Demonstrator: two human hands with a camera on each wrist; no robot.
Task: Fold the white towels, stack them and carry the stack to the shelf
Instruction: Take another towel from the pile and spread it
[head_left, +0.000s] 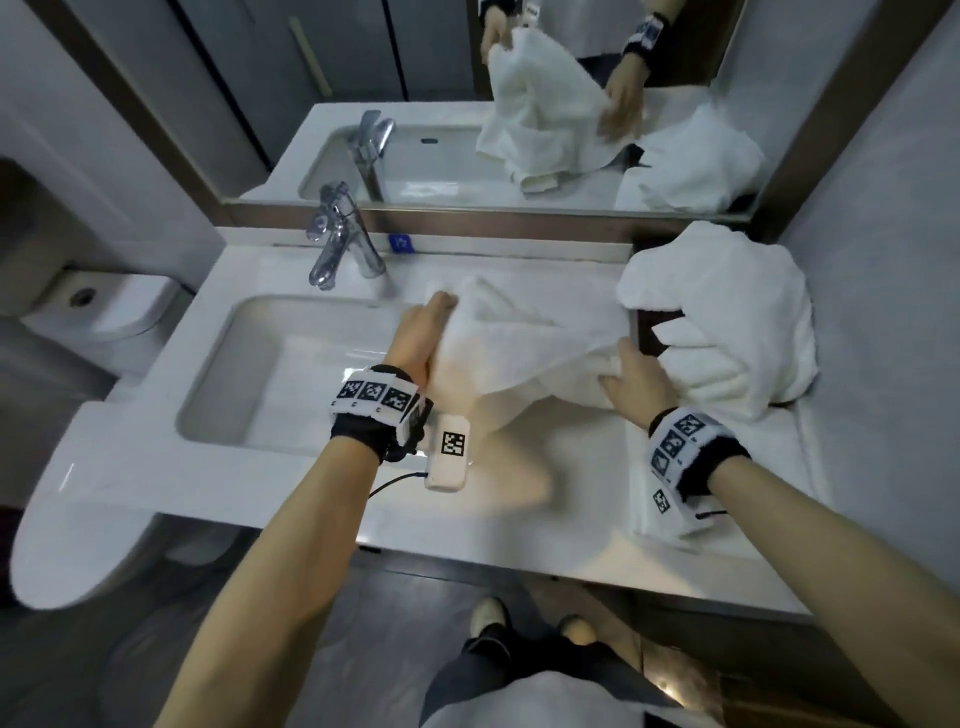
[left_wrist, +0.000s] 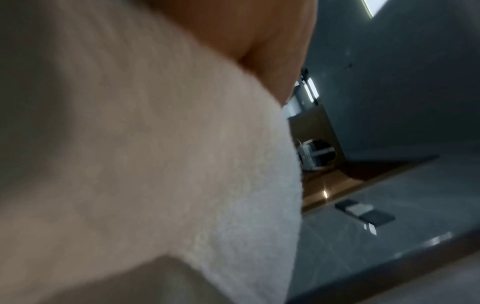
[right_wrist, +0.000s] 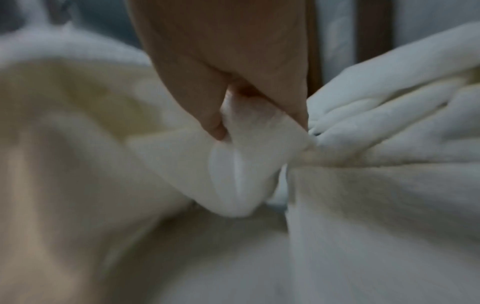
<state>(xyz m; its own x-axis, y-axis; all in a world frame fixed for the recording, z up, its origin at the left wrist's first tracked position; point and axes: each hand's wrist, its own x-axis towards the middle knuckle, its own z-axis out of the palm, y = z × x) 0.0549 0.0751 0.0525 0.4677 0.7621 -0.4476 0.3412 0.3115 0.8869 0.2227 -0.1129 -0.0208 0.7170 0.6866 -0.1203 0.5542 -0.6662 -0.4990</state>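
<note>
A white towel (head_left: 524, 348) hangs stretched between my two hands above the basin counter. My left hand (head_left: 423, 325) grips its far left edge near the tap. My right hand (head_left: 631, 382) pinches a fold of the same towel (right_wrist: 246, 164) between thumb and fingers (right_wrist: 215, 125), right beside a heap of crumpled white towels (head_left: 727, 317) on the counter's right end. In the left wrist view the towel (left_wrist: 182, 164) fills most of the picture under my palm (left_wrist: 280, 41), and the fingers are hidden.
A white basin (head_left: 244, 374) lies at the left of the counter (head_left: 519, 519), with a chrome tap (head_left: 337, 239) behind it. A mirror (head_left: 467, 78) backs the counter. A toilet (head_left: 78, 467) stands to the left. A grey wall (head_left: 883, 312) closes the right side.
</note>
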